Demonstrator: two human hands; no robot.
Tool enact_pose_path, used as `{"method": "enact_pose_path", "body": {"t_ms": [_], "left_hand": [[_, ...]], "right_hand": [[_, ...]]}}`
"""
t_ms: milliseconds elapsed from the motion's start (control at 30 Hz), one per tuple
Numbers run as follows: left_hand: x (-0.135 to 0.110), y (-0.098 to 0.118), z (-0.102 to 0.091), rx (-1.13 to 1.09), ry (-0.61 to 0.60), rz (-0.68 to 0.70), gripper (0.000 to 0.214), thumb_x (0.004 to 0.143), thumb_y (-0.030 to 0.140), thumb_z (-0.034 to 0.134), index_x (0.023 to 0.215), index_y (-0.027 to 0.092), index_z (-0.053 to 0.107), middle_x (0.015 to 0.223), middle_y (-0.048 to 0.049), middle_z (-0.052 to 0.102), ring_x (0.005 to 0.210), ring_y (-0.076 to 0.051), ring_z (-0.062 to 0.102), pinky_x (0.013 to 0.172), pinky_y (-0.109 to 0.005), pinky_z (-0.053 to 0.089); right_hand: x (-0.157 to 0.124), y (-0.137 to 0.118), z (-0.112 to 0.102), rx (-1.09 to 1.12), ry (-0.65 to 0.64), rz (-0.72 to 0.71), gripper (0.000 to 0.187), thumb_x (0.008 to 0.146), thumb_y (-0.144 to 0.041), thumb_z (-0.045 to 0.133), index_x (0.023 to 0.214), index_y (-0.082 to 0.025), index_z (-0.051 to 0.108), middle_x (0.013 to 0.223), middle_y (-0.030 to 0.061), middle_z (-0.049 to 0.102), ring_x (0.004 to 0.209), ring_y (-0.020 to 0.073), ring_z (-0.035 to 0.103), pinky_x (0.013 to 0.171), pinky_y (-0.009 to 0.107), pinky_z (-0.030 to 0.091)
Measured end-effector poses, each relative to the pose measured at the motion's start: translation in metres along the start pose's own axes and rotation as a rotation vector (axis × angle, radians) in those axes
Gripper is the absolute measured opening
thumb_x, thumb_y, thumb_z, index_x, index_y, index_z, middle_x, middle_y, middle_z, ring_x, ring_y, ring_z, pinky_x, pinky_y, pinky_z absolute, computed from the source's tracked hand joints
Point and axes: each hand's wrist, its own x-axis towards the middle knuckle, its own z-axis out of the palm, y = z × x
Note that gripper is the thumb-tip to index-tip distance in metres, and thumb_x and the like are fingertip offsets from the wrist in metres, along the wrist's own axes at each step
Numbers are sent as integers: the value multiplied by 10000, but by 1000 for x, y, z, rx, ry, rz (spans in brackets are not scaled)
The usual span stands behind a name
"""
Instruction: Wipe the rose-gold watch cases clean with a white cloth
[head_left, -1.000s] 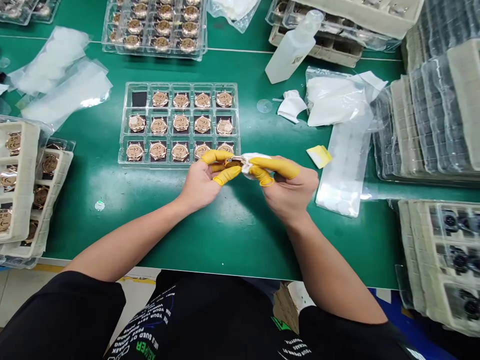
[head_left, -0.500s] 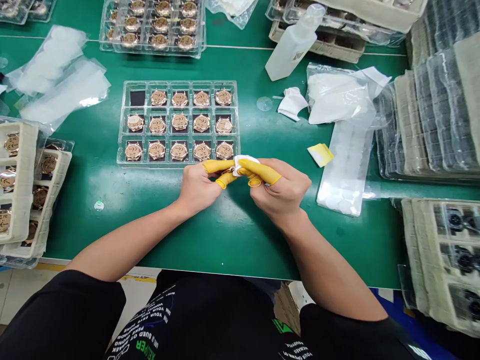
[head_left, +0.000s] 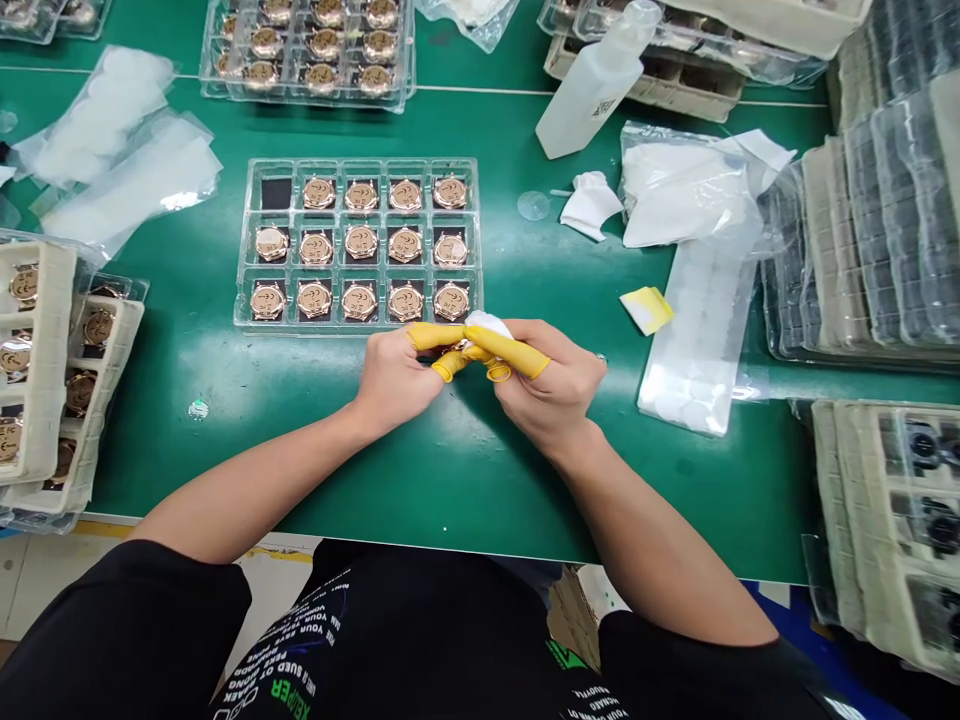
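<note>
Yellow finger cots cover the thumb and forefinger of both hands. My left hand pinches a rose-gold watch case, mostly hidden by the fingers. My right hand closes on a white cloth and presses it against the case. Just beyond the hands lies a clear plastic tray with rows of rose-gold watch cases, backs up on black pads. Its far left compartment shows only a black pad.
A white plastic bottle stands beyond my right hand. Right of it lie a crumpled white cloth, bagged white cloths and a yellow-white pad. Stacked trays line the right side; more watch trays sit at left.
My right hand has shifted slightly left and its fingers have changed position over the white cloth. My left hand keeps its grip in nearly the same place. The view has moved a little.
</note>
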Motion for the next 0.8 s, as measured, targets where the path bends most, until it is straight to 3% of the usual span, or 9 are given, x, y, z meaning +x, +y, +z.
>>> {"method": "enact_pose_path", "body": {"t_ms": [200, 300, 367, 433, 533, 600, 667, 800], "left_hand": [[-8, 1, 5, -174, 49, -59, 223, 817, 228, 798, 1039, 229, 822, 1063, -48, 807, 970, -211, 770, 944, -356, 636], [-6, 1, 5, -193, 57, -114, 202, 809, 239, 809, 1010, 227, 818, 1061, -47, 804, 978, -205, 766, 966, -360, 628], [0, 2, 4, -280, 60, -200, 224, 783, 268, 836, 996, 208, 800, 1018, -44, 805, 936, -194, 768, 924, -350, 640], [8, 3, 2, -402, 71, -301, 298, 740, 303, 873, 992, 185, 769, 959, -43, 802, 883, -189, 766, 857, -343, 654], [16, 7, -1, -536, 76, -408, 371, 695, 315, 902, 992, 169, 736, 941, -46, 792, 876, -192, 762, 815, -351, 662], [16, 9, -1, -585, 67, -434, 369, 687, 308, 905, 979, 163, 733, 951, -51, 788, 886, -196, 763, 827, -365, 664], [14, 11, -1, -614, 60, -436, 380, 676, 316, 912, 976, 161, 737, 976, -52, 785, 905, -205, 764, 855, -391, 666], [9, 13, 3, -643, 34, -439, 454, 613, 351, 949, 976, 164, 750, 989, -44, 785, 962, -242, 763, 898, -441, 663]], "right_hand": [[-3, 6, 2, -116, 67, -4, 333, 748, -45, 543, 920, -227, 763, 811, 15, 757, 632, 127, 653, 552, 249, 468], [1, 6, -5, -220, -99, 19, 283, 710, -50, 552, 828, -211, 754, 774, 9, 731, 579, 108, 584, 512, 248, 386], [5, 7, -10, -236, -200, 107, 230, 717, -72, 580, 776, -208, 756, 731, 8, 709, 562, 104, 555, 502, 257, 353], [7, 9, -12, -95, -207, 258, 187, 772, -121, 612, 772, -215, 773, 701, 8, 702, 578, 110, 570, 518, 258, 381], [8, 11, -8, 256, -71, 544, 133, 861, -293, 684, 861, -234, 803, 765, 11, 745, 591, 115, 595, 520, 257, 443], [8, 8, -2, 414, 33, 691, 204, 847, -419, 740, 928, -245, 809, 830, 11, 770, 577, 113, 589, 492, 258, 459], [6, 2, 2, 498, 70, 763, 295, 800, -487, 788, 978, -254, 813, 828, 4, 773, 561, 114, 582, 475, 261, 471], [3, -11, 8, 541, -23, 779, 369, 779, -516, 798, 1012, -231, 818, 720, 0, 742, 595, 147, 641, 528, 284, 541]]}}
